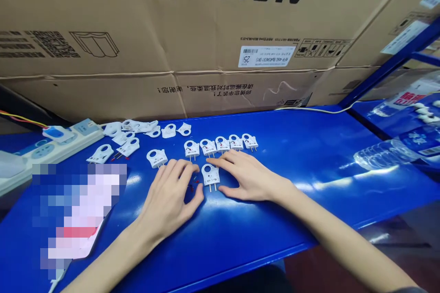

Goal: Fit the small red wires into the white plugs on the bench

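A white two-pin plug with a ring-shaped top point(211, 176) lies between my hands, its pins pointing toward me. My right hand point(245, 176) rests at its right side, index finger near the ring and thumb near the pins, the two apart; whether they touch it I cannot tell. My left hand point(172, 190) is open and curved, its thumb apart from the fingers. Small red and dark bits point(195, 183) lie in that gap. Behind my hands stands a row of similar plugs point(208, 147). Another plug point(157, 158) sits just beyond my left fingertips.
White ring-topped casings point(132, 127) lie in a loose pile at the back left, beside a power strip point(51, 151). A pixelated flat object point(85, 210) is at left. A large cardboard box point(206, 55) walls the back of the blue table point(247, 233). Plastic bottles point(385, 154) lie at right.
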Motion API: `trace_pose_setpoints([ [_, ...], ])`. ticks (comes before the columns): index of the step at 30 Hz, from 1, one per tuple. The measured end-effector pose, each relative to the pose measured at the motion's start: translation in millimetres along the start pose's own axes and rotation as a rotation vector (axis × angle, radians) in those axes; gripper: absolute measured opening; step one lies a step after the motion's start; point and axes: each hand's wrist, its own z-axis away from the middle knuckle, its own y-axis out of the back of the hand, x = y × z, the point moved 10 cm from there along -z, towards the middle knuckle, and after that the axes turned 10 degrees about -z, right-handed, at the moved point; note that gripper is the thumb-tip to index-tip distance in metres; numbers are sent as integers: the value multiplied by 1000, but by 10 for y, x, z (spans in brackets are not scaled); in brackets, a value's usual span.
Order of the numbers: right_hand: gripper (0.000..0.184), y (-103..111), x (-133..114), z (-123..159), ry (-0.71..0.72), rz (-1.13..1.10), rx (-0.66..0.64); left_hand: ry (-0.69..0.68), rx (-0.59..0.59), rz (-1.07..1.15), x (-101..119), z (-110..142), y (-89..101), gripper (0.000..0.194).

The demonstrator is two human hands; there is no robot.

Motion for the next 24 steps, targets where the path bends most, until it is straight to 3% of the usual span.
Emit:
trace_pose_setpoints([
  [8,59,-61,-19,-15,3,37,-10,39,-126,-24,-34,23,-197,12],
  [24,55,-111,-29,-26,5,55,-14,78,-60,75,-83,39,-158,17],
])
